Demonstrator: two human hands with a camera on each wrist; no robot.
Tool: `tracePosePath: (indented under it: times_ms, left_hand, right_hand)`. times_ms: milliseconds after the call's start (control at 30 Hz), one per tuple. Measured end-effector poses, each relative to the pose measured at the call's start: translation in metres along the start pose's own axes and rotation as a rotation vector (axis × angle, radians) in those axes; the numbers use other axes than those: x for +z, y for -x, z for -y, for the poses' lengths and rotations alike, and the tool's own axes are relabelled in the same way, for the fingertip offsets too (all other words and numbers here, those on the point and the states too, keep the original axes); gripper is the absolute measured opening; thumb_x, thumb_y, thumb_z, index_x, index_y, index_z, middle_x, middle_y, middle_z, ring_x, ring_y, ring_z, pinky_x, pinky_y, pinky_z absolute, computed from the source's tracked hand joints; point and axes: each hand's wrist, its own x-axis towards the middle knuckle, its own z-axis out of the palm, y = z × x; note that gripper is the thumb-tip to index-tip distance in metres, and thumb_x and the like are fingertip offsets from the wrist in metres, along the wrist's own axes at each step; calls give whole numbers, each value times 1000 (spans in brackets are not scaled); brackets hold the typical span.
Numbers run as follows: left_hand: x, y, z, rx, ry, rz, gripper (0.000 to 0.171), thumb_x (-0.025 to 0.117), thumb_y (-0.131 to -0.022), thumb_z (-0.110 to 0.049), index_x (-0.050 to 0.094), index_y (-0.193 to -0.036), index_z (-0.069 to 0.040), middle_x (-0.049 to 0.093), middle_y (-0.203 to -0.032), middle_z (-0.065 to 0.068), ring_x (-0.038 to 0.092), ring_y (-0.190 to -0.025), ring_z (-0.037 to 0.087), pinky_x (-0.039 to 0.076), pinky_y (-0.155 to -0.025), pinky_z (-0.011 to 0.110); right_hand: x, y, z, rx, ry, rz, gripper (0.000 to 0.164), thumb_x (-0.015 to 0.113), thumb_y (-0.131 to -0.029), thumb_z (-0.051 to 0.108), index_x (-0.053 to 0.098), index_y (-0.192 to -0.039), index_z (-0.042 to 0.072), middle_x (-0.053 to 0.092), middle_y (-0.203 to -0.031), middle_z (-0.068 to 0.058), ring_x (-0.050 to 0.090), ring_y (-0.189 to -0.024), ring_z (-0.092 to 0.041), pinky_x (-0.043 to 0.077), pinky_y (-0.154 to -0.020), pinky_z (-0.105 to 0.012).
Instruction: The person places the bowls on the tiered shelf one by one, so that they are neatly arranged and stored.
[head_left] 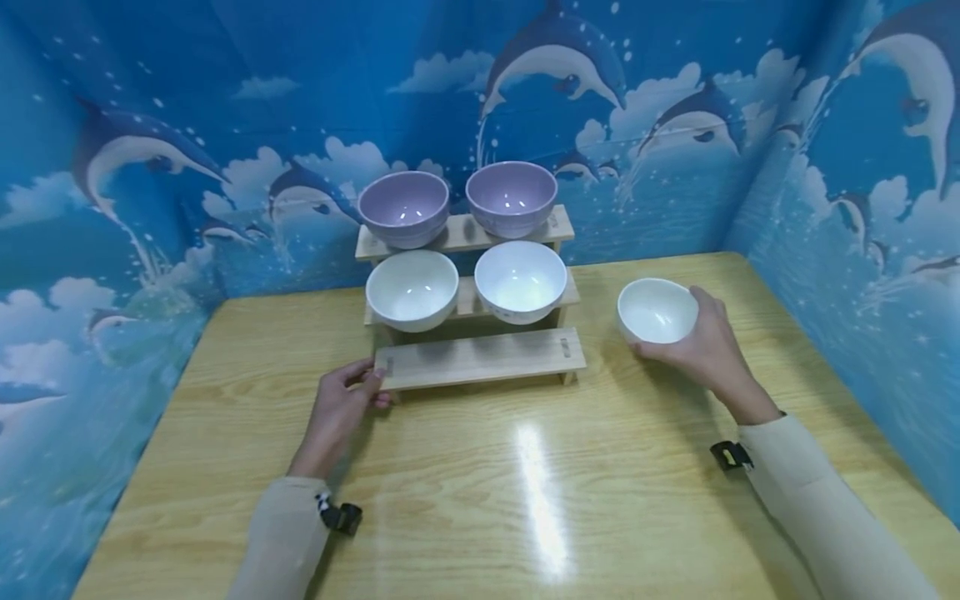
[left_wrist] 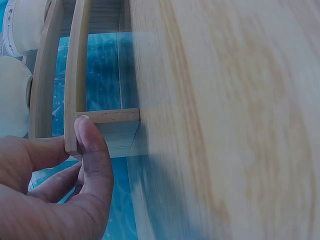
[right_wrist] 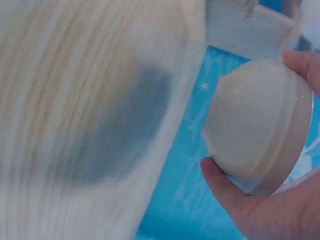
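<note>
My right hand [head_left: 701, 346] grips a white bowl [head_left: 657, 311] by its side, thumb near the front and fingers behind. The right wrist view shows this bowl [right_wrist: 255, 125] raised over the table, its shadow lying apart from it. At the left end of a three-step wooden rack [head_left: 480, 360], my left hand [head_left: 345, 412] pinches the lowest shelf between thumb and fingers, seen closely on the shelf end [left_wrist: 72, 142]. Two white bowls, one left [head_left: 412, 292] and one right [head_left: 521, 282], stand on the middle step. Two purple bowls, left [head_left: 405, 210] and right [head_left: 512, 200], stand on the top step.
The rack stands toward the back of a wood-grain table [head_left: 465, 483]. Behind it and at both sides hangs a blue cloth [head_left: 315, 100] printed with dolphins. A bright light reflection crosses the table in front of the rack.
</note>
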Motion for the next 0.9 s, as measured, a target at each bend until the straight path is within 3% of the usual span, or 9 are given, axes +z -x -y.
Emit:
tracePosePath:
  times_ms: [400,900]
  left_hand:
    - [0,0,-1,0,0,-3,48,55,-105,-11,44,-151,-2,54,-127,19,69,-83,15,64,-79,26]
    - [0,1,-2,-11,-3,0,48,55,-105,-12,44,-151,-4,53,-128,18,68,-86,16,64,-80,25]
  right_hand:
    - [-1,48,32,-58,-45,23,123,93,-71,37,17,-158,-5,33,-145,-36,46,-120,-53,53,-85,-70]
    - [29,82,66,-135,-94,102,123,96,-64,37,25,-156,-1,39,-144,-26,52,-119,-45,56,-88,-66]
